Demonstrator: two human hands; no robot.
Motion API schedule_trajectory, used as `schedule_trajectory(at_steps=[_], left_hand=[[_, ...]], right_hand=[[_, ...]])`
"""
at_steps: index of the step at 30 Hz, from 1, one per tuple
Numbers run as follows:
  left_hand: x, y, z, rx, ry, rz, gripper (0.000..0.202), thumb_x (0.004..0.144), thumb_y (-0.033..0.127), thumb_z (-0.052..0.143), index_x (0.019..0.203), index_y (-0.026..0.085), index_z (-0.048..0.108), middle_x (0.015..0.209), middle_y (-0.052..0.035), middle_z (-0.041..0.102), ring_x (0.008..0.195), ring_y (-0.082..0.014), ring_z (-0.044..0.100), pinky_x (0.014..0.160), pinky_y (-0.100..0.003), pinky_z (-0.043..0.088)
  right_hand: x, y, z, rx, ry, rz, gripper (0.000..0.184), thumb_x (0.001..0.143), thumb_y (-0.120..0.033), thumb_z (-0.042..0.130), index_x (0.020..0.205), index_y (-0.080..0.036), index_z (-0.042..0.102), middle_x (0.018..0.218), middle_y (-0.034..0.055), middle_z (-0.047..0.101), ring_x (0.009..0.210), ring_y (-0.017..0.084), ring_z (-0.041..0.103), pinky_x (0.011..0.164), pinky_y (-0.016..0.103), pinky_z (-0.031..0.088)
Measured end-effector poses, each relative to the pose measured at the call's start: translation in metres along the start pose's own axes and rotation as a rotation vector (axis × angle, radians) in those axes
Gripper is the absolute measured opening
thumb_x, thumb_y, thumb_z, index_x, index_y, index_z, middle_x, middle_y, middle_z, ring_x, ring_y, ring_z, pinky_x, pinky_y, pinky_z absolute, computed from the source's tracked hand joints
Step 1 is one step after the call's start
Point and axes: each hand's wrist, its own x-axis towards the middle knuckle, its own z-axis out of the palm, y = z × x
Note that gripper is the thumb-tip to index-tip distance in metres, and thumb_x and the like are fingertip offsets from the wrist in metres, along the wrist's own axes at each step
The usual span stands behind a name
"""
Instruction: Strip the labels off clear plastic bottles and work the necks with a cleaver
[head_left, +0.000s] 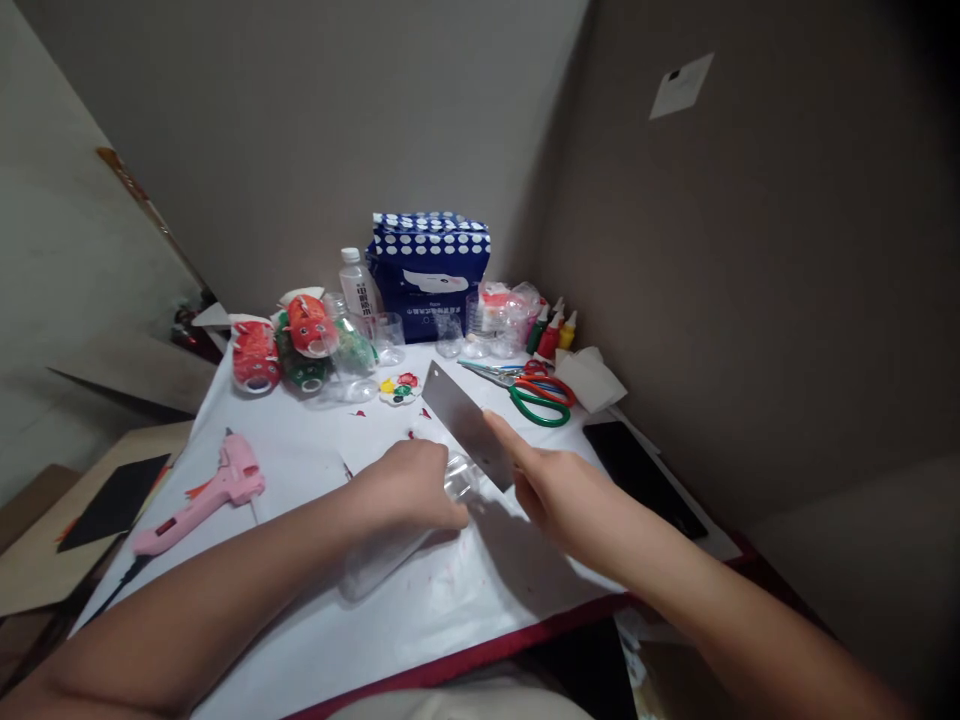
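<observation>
My left hand [416, 485] is closed around a clear plastic bottle [382, 565] that lies on its side on the white tabletop [300, 450]. One clear end of the bottle pokes out past my fingers. My right hand [559, 495] grips a cleaver [466, 425] with a broad grey blade and a small hole in its far corner; its handle is hidden in my fist. The blade is held up just above and beside the protruding bottle end. Whether it touches the plastic I cannot tell.
A pink glue gun [232, 480] lies at left. Behind are red and green painted bottle figures [307, 328], a paint palette [400, 388], a blue wipes bag [431, 275] and paint bottles [550, 335]. Green-handled scissors [540, 402] and a black phone [643, 478] lie at right.
</observation>
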Motion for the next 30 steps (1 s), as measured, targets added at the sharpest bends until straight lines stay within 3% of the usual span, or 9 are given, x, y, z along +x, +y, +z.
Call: schedule_trajectory(at_steps=[3, 5, 9, 12, 15, 20, 24, 27, 30], left_hand=[[-0.001, 0.001, -0.001, -0.020, -0.016, -0.018, 0.046, 0.053, 0.058, 0.060, 0.080, 0.021, 0.062, 0.080, -0.0076, 0.068, 0.074, -0.0258, 0.063, 0.052, -0.030, 0.042], [-0.002, -0.001, 0.000, -0.029, -0.012, -0.014, 0.045, 0.053, 0.057, 0.061, 0.079, 0.021, 0.061, 0.078, -0.0066, 0.067, 0.073, -0.0254, 0.063, 0.052, -0.030, 0.042], [-0.001, -0.005, 0.002, -0.030, 0.006, 0.009, 0.045, 0.052, 0.056, 0.061, 0.083, 0.022, 0.061, 0.082, -0.0063, 0.067, 0.076, -0.0263, 0.062, 0.050, -0.030, 0.040], [0.002, -0.007, 0.003, -0.065, -0.046, 0.026, 0.047, 0.052, 0.055, 0.061, 0.085, 0.022, 0.061, 0.082, -0.0059, 0.067, 0.072, -0.0242, 0.062, 0.051, -0.029, 0.040], [0.003, -0.005, 0.003, -0.069, -0.033, 0.030, 0.046, 0.053, 0.055, 0.061, 0.084, 0.022, 0.061, 0.081, -0.0060, 0.067, 0.072, -0.0238, 0.061, 0.053, -0.029, 0.040], [-0.001, 0.002, 0.003, -0.027, 0.018, -0.011, 0.046, 0.052, 0.056, 0.060, 0.080, 0.020, 0.061, 0.083, -0.0090, 0.068, 0.077, -0.0263, 0.063, 0.055, -0.030, 0.043], [-0.004, 0.004, 0.003, -0.011, 0.023, -0.050, 0.046, 0.053, 0.058, 0.059, 0.080, 0.021, 0.061, 0.081, -0.0092, 0.068, 0.076, -0.0281, 0.064, 0.054, -0.031, 0.042], [-0.005, 0.002, 0.004, 0.005, 0.048, -0.010, 0.045, 0.053, 0.057, 0.060, 0.080, 0.021, 0.060, 0.080, -0.0086, 0.068, 0.076, -0.0288, 0.063, 0.052, -0.031, 0.041], [-0.003, -0.003, 0.005, -0.005, 0.037, 0.027, 0.045, 0.055, 0.058, 0.059, 0.081, 0.021, 0.060, 0.081, -0.0085, 0.068, 0.077, -0.0279, 0.063, 0.055, -0.031, 0.042]], right_hand=[[0.021, -0.005, -0.006, 0.000, 0.029, 0.004, 0.075, 0.082, -0.010, 0.042, 0.150, -0.021, 0.011, 0.063, -0.0018, 0.058, 0.045, 0.010, 0.040, 0.046, 0.022, 0.022], [0.021, -0.005, -0.004, -0.009, 0.040, -0.001, 0.077, 0.081, -0.009, 0.042, 0.150, -0.021, 0.010, 0.066, -0.0003, 0.060, 0.047, 0.011, 0.042, 0.046, 0.022, 0.023], [-0.010, 0.004, 0.009, 0.003, 0.012, 0.002, 0.089, 0.074, -0.003, 0.042, 0.150, -0.023, -0.001, 0.071, 0.0002, 0.061, 0.053, 0.013, 0.049, 0.051, 0.022, 0.030], [-0.041, 0.011, 0.016, 0.016, -0.022, 0.039, 0.088, 0.076, -0.002, 0.038, 0.150, -0.025, -0.004, 0.069, -0.0007, 0.060, 0.052, 0.014, 0.051, 0.052, 0.023, 0.034], [-0.053, 0.011, 0.018, -0.019, -0.019, 0.052, 0.088, 0.076, -0.001, 0.038, 0.150, -0.023, -0.004, 0.070, 0.0013, 0.063, 0.051, 0.014, 0.053, 0.051, 0.023, 0.034], [-0.013, -0.004, 0.005, -0.162, -0.027, -0.013, 0.086, 0.078, -0.005, 0.042, 0.150, -0.020, -0.001, 0.074, 0.0047, 0.066, 0.052, 0.016, 0.054, 0.049, 0.024, 0.028], [0.018, -0.010, -0.003, -0.140, -0.002, -0.007, 0.075, 0.084, -0.012, 0.040, 0.150, -0.017, 0.006, 0.070, 0.0042, 0.065, 0.050, 0.015, 0.050, 0.047, 0.024, 0.026], [0.009, -0.005, 0.006, -0.114, 0.042, -0.029, 0.079, 0.082, -0.009, 0.040, 0.150, -0.019, 0.001, 0.080, 0.0059, 0.066, 0.055, 0.015, 0.053, 0.050, 0.024, 0.030], [-0.019, 0.004, 0.018, -0.064, 0.035, -0.012, 0.084, 0.080, -0.005, 0.039, 0.150, -0.023, -0.003, 0.078, 0.0038, 0.065, 0.056, 0.015, 0.055, 0.053, 0.024, 0.035]])
